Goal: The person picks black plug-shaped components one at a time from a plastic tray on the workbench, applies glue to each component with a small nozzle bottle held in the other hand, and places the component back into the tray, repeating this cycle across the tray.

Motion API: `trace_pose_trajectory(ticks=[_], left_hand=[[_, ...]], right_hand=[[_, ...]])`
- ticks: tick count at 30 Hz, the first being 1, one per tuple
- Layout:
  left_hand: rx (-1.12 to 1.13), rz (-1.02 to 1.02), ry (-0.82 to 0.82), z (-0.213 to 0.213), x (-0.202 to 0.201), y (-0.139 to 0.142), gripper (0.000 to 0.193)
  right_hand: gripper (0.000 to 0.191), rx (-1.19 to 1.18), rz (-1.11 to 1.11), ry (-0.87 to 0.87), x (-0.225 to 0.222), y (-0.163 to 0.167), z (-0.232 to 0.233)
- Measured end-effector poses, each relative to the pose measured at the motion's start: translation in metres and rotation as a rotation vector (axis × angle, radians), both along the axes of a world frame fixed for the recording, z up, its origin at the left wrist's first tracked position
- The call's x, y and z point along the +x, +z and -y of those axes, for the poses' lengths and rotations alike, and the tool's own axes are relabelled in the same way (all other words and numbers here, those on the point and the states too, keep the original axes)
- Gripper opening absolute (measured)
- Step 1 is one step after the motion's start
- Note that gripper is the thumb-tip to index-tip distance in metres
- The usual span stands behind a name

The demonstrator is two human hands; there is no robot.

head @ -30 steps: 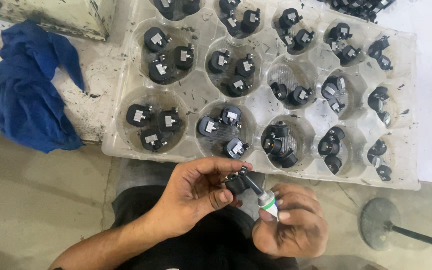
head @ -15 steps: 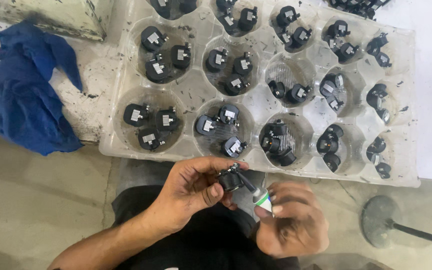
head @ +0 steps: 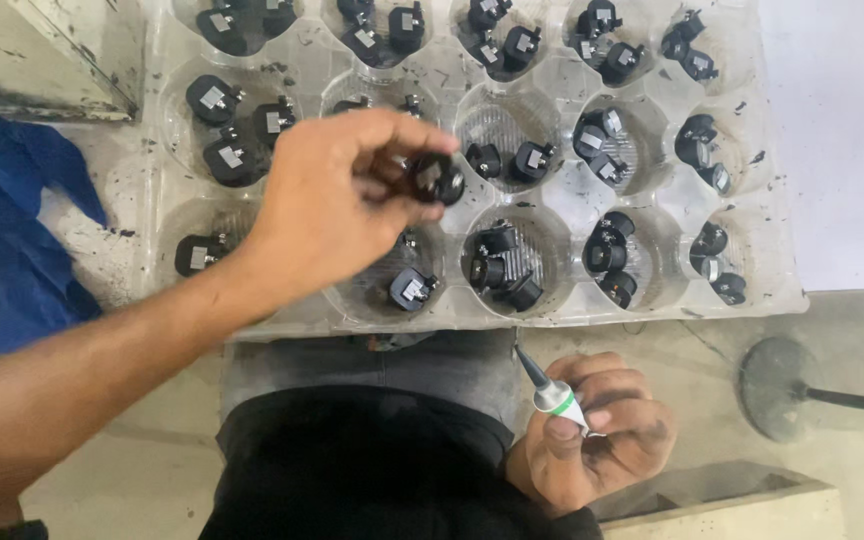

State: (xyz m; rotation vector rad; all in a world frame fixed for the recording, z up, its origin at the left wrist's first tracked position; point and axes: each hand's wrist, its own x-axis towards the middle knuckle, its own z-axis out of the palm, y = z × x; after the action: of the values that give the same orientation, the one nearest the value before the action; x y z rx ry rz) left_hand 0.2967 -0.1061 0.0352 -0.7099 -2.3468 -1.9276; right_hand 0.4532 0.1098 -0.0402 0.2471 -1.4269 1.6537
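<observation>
Left hand (head: 337, 195) pinches a small black part (head: 439, 180) over the clear tray's (head: 772, 290) middle cups, seemingly; right hand (head: 592, 440), nearer me, grips a pointed applicator (head: 550, 392).

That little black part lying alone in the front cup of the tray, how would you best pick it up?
Pinch the small black part across its rounded black body, coming straight down from above. It lies alone in an open-topped cup of the clear plastic tray, so the cup walls block a sideways approach. Probably keep fingertips off its pale tab, which faces up.
</observation>
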Motion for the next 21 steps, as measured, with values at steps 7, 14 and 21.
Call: trace_pose_trajectory(ticks=[7, 14, 21], left_hand=[[-0.328, -0.536, -0.12, -0.05, -0.098, 0.001, 0.034], [-0.922, -1.117, -0.154, -0.091, -0.147, -0.023, 0.018], [-0.97, -0.978, -0.045, -0.092, -0.131, -0.015, 0.015]], right_hand=[[0.033, -0.043, -0.029, -0.044, 0.009, -0.005, -0.005], [0.03, 0.001, 0.027, -0.024, 0.013, -0.005, -0.021], [0.029, -0.027, 0.036, -0.013, 0.004, -0.009, -0.032]])
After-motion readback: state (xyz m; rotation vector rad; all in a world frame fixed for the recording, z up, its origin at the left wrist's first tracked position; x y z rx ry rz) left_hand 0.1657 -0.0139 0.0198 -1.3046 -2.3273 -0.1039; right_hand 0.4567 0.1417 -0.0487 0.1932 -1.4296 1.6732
